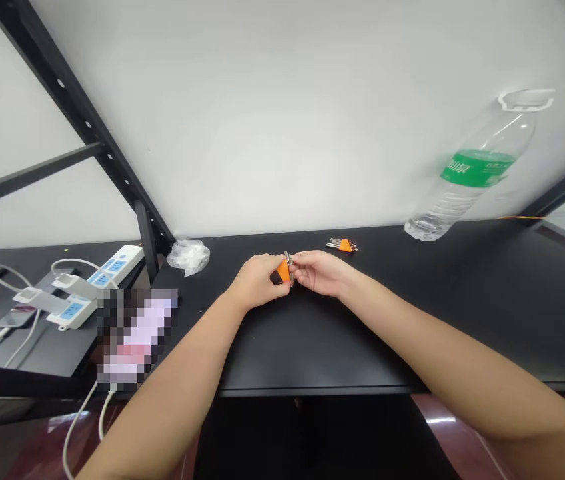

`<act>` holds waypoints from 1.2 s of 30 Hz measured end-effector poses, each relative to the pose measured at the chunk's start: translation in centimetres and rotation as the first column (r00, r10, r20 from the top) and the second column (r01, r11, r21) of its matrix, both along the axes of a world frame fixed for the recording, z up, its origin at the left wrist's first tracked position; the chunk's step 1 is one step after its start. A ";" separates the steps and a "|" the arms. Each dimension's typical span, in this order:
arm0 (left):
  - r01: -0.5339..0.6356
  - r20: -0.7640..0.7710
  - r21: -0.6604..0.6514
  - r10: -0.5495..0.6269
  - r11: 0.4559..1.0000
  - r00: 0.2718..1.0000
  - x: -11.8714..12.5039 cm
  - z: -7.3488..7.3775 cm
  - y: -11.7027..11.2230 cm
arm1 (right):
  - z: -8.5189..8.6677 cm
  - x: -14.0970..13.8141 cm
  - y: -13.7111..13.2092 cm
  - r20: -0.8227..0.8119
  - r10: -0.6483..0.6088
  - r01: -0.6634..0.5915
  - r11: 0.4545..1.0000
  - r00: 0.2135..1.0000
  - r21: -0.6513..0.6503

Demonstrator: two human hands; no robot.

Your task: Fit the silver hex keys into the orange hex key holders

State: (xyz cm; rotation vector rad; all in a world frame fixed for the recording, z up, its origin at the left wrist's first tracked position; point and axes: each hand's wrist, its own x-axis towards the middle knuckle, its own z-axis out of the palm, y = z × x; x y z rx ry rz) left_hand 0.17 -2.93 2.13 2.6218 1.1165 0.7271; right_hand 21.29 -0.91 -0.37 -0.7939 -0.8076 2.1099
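Note:
My left hand [261, 283] is closed around an orange and black hex key holder [282, 272], held just above the black table. Metal key ends stick out of its right side. At that side, the thumb and fingers of my right hand [320, 272] are pinched on one of the metal hex keys [290, 259]; its length is mostly hidden by the fingers. Beyond my right hand, a second hex key set [343, 245] lies on the table, several keys held in an orange holder.
A crumpled clear plastic bag [188, 257] lies left at the wall. A large bottle with a green label [477, 168] stands at the back right. A white power strip [95, 288] with plugs and cables sits left, beside a pixelated phone-like object [137, 337]. A black metal frame [97, 133] rises there.

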 end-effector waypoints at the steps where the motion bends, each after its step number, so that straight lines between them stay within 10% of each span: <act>1: -0.001 -0.002 -0.005 0.001 1.000 1.000 0.0 0.1 0.0 | 0.0 0.0 0.0 -0.016 0.012 -0.012 1.000 1.000 -0.022; 18: -0.093 -0.019 -0.039 0.092 0.995 0.996 0.0 -0.4 0.5 | 0.2 -0.1 -0.5 0.248 -0.078 0.013 0.967 0.966 0.253; 21: -0.148 0.042 -0.056 0.151 0.987 0.988 -0.6 -0.9 1.2 | 1.0 0.8 -0.6 0.596 -0.192 -0.200 0.825 0.780 0.528; 26: -0.189 0.092 -0.104 0.198 0.977 0.976 -1.4 -1.5 2.0 | 2.2 2.0 -1.1 0.792 -0.418 -0.704 0.383 0.445 0.598; 36: -0.151 0.071 -0.095 0.158 0.984 0.985 -1.4 -1.7 2.1 | 2.6 0.4 -2.4 0.833 -0.434 -0.833 0.269 0.345 0.484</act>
